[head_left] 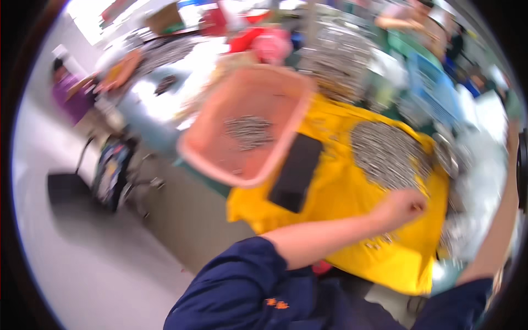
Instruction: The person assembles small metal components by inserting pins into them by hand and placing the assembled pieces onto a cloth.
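Note:
My left hand (404, 209) is closed in a fist over the yellow cloth (335, 214), at the near edge of a wide pile of small silvery metal pieces (385, 154). What it holds, if anything, is hidden inside the fingers. A few more small pieces (379, 241) lie on the cloth just nearer to me. My right arm (492, 236) reaches up along the right rim of the picture; its hand is at the very edge and too blurred to read. Left of the pile lies a dark flat box or pad (297, 170), beside a pink plastic tub (192, 148) holding more metal pieces (249, 132).
Clear plastic bags (473, 203) crowd the right side, with a blue basket (434, 88) farther back. Stacked bagged goods (335, 55) stand behind the cloth. One person in purple (74, 99) is at the far left, another (412, 25) at the far right. A chair (115, 170) stands left.

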Action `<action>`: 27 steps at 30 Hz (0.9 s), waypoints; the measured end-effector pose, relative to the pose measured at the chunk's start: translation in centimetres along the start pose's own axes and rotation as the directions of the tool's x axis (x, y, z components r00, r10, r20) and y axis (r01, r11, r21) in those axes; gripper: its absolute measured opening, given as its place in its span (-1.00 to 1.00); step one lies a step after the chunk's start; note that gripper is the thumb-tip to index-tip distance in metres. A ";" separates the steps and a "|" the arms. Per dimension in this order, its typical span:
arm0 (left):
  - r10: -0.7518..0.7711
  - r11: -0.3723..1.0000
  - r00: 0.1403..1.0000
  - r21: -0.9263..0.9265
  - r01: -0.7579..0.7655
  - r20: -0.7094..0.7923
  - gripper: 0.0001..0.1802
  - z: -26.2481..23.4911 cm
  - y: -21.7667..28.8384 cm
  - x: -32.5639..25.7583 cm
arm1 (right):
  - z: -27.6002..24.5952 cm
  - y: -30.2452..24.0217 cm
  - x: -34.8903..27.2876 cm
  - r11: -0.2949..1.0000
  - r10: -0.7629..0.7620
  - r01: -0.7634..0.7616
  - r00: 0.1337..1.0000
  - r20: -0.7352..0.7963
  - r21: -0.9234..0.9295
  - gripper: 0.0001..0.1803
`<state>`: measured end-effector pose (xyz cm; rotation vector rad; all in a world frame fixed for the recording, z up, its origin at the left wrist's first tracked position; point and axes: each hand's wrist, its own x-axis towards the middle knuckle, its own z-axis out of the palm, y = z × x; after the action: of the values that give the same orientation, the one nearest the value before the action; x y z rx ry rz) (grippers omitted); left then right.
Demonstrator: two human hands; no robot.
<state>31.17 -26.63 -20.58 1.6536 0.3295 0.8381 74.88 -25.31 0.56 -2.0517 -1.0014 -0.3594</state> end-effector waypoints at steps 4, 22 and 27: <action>0.011 1.000 1.000 0.017 -0.011 -0.006 -0.90 -1.0 -0.1 -0.2 | 3.5 -6.7 -6.1 0.977 0.067 -0.062 0.998 -0.017 0.204 -0.64; 0.033 0.997 0.998 0.068 -0.036 0.049 -0.88 0.1 0.0 -0.2 | 3.9 -16.0 -9.7 0.992 0.000 -0.019 0.988 0.157 0.123 -0.67; 0.050 0.996 0.997 0.074 -0.054 0.055 -0.89 0.1 -0.1 -0.2 | 5.5 -18.6 -10.5 0.978 -0.022 -0.001 0.993 0.112 0.208 -0.67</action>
<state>31.14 -26.80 -20.70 1.7579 0.2846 0.8274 53.52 -19.96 1.43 -1.8946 -1.0715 -0.1374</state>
